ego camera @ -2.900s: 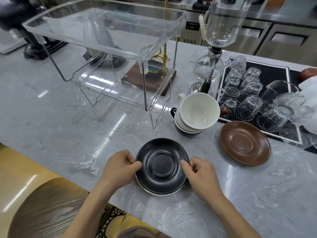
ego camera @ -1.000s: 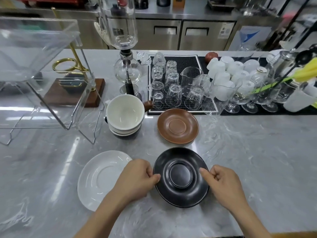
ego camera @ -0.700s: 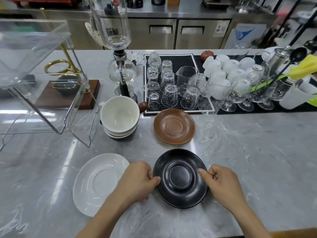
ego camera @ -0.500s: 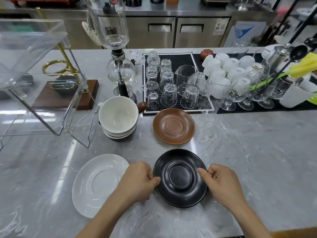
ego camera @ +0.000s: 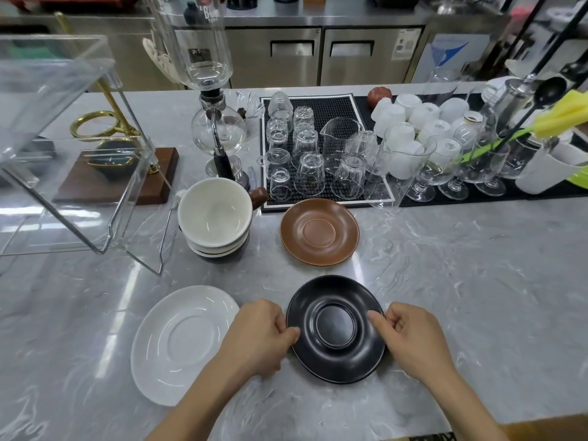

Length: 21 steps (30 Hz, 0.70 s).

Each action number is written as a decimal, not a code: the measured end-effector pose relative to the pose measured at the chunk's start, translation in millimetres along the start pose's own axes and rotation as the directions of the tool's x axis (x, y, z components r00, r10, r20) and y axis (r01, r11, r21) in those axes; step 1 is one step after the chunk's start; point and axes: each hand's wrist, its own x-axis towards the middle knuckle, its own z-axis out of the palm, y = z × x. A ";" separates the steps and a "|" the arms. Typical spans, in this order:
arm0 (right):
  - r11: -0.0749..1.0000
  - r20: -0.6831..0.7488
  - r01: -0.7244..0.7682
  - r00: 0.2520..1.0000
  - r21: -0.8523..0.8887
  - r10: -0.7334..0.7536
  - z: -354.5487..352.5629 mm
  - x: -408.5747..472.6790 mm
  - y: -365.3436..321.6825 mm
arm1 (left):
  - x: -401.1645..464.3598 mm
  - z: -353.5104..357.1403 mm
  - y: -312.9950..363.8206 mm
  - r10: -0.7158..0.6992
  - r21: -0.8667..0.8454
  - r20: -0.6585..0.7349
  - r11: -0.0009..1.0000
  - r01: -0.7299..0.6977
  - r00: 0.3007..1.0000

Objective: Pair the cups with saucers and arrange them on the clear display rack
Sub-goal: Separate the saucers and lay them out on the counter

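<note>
A black saucer (ego camera: 335, 329) lies on the grey marble counter near its front edge. My left hand (ego camera: 259, 334) pinches its left rim and my right hand (ego camera: 409, 337) pinches its right rim. A white saucer (ego camera: 181, 342) lies flat just left of my left hand. A brown saucer (ego camera: 319, 232) sits behind the black one. Left of it stands a stack of cups (ego camera: 216, 222), white on top, a dark one at the bottom, a brown handle poking out at the right. The clear display rack (ego camera: 63, 148) stands at the far left, partly out of frame.
A glass siphon coffee maker (ego camera: 213, 100) stands behind the cup stack. A black mat (ego camera: 318, 106) holds several upturned glasses, with white cups and stemmed glasses to its right. A wooden base with a brass stand (ego camera: 105, 128) sits behind the rack.
The black saucer was lifted off the white one and set down to its right, both hands still on its rims. In the last second only the view shifted slightly.
</note>
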 end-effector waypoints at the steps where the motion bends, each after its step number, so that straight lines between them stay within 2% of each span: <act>1: 1.000 0.003 0.002 1.000 -0.006 -0.002 -0.2 -0.1 0.3 | -0.1 0.2 -0.3 -0.003 -0.011 0.000 1.000 0.003 1.000; 6: 0.999 0.028 0.009 1.000 -0.034 -0.008 -3.3 0.5 -0.4 | -1.9 1.9 -1.3 -0.005 -0.042 -0.020 0.999 0.004 1.000; 11: 0.991 0.032 -0.040 0.998 -0.127 0.044 -7.0 -0.1 -5.6 | -4.8 5.2 -1.9 0.028 0.046 -0.115 0.999 -0.023 0.993; 17: 0.965 -0.093 -0.097 0.993 -0.244 0.077 -7.6 -6.8 -15.1 | -11.7 14.2 -6.9 0.086 0.033 -0.226 0.996 -0.080 0.970; 21: 0.979 -0.153 -0.054 0.988 -0.199 0.023 -6.6 -8.8 -24.0 | -20.2 12.9 -12.3 0.127 -0.045 -0.344 0.987 -0.151 0.930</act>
